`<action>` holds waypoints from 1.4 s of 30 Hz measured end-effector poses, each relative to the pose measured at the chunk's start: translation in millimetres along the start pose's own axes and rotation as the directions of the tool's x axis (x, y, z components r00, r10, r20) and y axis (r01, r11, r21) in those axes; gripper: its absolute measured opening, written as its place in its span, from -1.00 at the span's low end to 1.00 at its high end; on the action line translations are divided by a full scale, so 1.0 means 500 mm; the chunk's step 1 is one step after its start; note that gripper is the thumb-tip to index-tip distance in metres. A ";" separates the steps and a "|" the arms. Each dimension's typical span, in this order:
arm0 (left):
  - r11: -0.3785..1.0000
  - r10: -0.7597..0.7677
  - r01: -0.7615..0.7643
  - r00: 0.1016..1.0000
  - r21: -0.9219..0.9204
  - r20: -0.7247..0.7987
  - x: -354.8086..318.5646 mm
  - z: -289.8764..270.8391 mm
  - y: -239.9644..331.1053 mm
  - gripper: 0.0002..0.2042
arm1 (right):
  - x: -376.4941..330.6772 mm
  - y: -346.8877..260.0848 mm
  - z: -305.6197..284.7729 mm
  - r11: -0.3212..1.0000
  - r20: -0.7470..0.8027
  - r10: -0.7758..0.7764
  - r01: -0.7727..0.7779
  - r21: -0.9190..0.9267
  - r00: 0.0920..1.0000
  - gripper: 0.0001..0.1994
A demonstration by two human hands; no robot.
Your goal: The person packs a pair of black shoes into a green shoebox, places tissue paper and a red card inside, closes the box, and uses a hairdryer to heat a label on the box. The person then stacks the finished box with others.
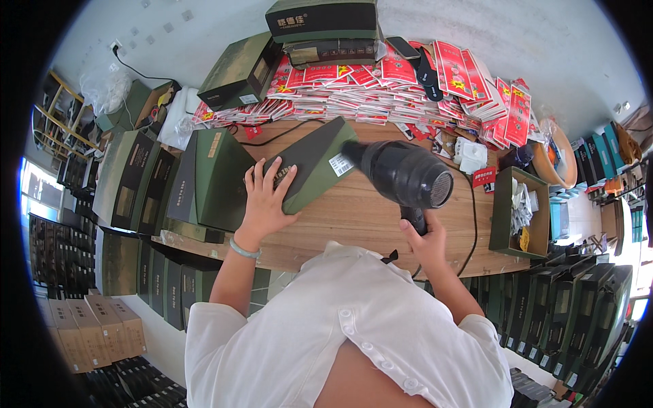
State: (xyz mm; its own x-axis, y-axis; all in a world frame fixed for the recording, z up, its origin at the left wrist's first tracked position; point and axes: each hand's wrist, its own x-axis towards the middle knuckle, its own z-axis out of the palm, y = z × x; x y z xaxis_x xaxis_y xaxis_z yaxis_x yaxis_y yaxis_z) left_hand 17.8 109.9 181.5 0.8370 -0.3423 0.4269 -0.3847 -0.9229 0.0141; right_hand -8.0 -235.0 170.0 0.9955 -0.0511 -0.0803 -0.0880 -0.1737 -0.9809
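Note:
A black hair dryer (401, 171) is in my right hand (427, 239), whose fingers wrap round its handle. Its nozzle points left, close to a white barcode label (340, 164) on the end of a dark green shoebox (318, 153). The box lies tilted on the wooden table. My left hand (269, 197) rests on the box's dark side with its fingers spread, pressing flat rather than gripping. Just left of that hand stands another green box (224, 166), propped at a slant.
Piles of red-and-white printed packets (367, 95) line the back, with more shoeboxes (323, 24) and a phone (403, 47) on top. An open box of small items (520, 211) stands at right. A black cord (474, 224) runs along the table. Stacked boxes surround the table.

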 end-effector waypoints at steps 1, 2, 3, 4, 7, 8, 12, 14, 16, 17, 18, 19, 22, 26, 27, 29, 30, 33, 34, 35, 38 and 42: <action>1.000 0.001 -0.001 1.000 0.000 0.000 0.000 0.000 0.000 0.02 | -0.002 -0.002 -0.001 1.000 0.023 0.008 -0.008 0.011 1.000 -0.59; 1.000 -0.002 0.002 1.000 -0.001 0.006 0.000 -0.002 0.001 0.02 | -0.004 -0.003 -0.002 1.000 0.045 0.015 -0.016 0.023 0.999 -0.58; 1.000 -0.005 0.005 1.000 -0.002 0.011 0.001 -0.006 0.003 0.02 | -0.002 0.009 0.002 0.993 0.026 -0.117 0.117 -0.004 0.993 -0.59; 1.000 -0.009 0.009 1.000 0.000 0.018 0.002 -0.008 0.004 0.01 | 0.005 0.022 0.010 0.968 0.013 -0.249 0.249 -0.032 0.969 -0.60; 1.000 -0.010 0.009 1.000 0.008 0.020 0.002 -0.006 0.003 0.02 | -0.008 0.005 -0.003 0.999 0.072 -0.032 0.032 -0.002 0.997 -0.56; 1.000 -0.011 0.011 1.000 0.008 0.024 0.000 -0.006 0.002 0.02 | -0.016 -0.009 -0.008 0.989 0.114 0.143 -0.146 0.018 0.983 -0.54; 1.000 -0.013 0.013 0.999 0.004 0.030 0.003 -0.008 0.002 0.02 | -0.018 0.030 -0.018 0.997 0.014 -0.050 0.050 -0.053 0.999 -0.56; 1.000 -0.012 0.012 1.000 0.002 0.029 0.000 -0.008 0.002 0.03 | -0.029 0.009 -0.032 0.968 0.078 0.247 -0.250 0.031 0.966 -0.58; 1.000 -0.013 0.013 1.000 0.003 0.017 -0.003 -0.006 -0.002 0.03 | -0.031 0.022 -0.026 0.996 0.020 0.092 -0.092 0.004 0.996 -0.60; 1.000 -0.020 0.020 1.000 -0.003 0.017 0.000 -0.005 0.000 0.00 | -0.030 0.025 -0.025 1.000 -0.008 0.010 -0.011 -0.014 1.000 -0.61; 1.000 -0.026 0.027 1.000 -0.010 0.017 0.003 -0.005 0.002 -0.03 | -0.030 0.022 -0.032 0.993 0.024 0.120 -0.120 0.012 0.993 -0.62; 1.000 -0.027 0.027 0.999 -0.016 0.019 0.008 -0.006 0.004 -0.07 | -0.032 0.012 -0.040 0.972 0.056 0.228 -0.230 0.040 0.972 -0.63; 0.999 -0.029 0.029 1.000 -0.037 0.011 0.011 -0.008 0.004 -0.08 | -0.019 0.052 -0.035 0.992 -0.026 0.123 -0.122 0.032 0.992 -0.66; 1.000 0.014 -0.014 1.000 0.016 0.025 -0.013 -0.012 0.000 -0.07 | 0.023 0.083 -0.065 0.987 -0.126 0.141 -0.130 0.095 0.982 -0.71; 0.999 0.028 -0.029 0.999 0.043 0.030 -0.020 -0.011 0.002 -0.03 | 0.037 0.093 -0.077 0.971 -0.129 0.211 -0.193 0.141 0.969 -0.71; 0.999 0.034 -0.035 0.999 0.031 0.036 -0.033 -0.019 0.010 -0.03 | 0.074 0.107 -0.110 0.949 -0.173 0.289 -0.258 0.183 0.941 -0.71; 0.999 0.033 -0.034 0.998 0.027 0.045 -0.040 -0.024 0.016 -0.02 | 0.092 0.117 -0.133 0.929 -0.169 0.338 -0.299 0.220 0.926 -0.69; 1.000 0.010 -0.009 0.995 -0.009 0.099 -0.054 -0.052 0.033 0.00 | 0.149 0.203 -0.209 0.838 -0.073 0.465 -0.412 0.357 0.882 -0.60; 0.999 -0.006 0.010 0.992 -0.031 0.127 -0.057 -0.062 0.038 0.01 | 0.163 0.241 -0.233 0.800 -0.003 0.499 -0.459 0.386 0.867 -0.56; 0.998 -0.023 0.032 0.988 -0.055 0.155 -0.060 -0.070 0.042 0.02 | 0.174 0.278 -0.252 0.774 0.049 0.535 -0.512 0.374 0.844 -0.51; 0.984 -0.046 0.075 0.983 -0.159 0.180 -0.067 -0.088 0.060 -0.04 | 0.190 0.423 -0.307 0.657 0.150 0.618 -0.612 0.441 0.772 -0.45; 0.984 -0.004 0.041 0.977 -0.171 0.215 -0.060 -0.110 0.100 -0.26 | 0.189 0.506 -0.313 0.637 0.096 0.688 -0.662 0.395 0.719 -0.41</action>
State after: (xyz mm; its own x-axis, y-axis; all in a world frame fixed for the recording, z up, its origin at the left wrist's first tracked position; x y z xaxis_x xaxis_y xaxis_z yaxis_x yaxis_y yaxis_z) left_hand -47.9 83.5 219.2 0.9024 -0.3689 0.2229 -0.4108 -0.8924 0.1864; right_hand 58.1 -437.6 -58.0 0.6591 -0.0621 -0.7495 -0.7005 0.3118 -0.6419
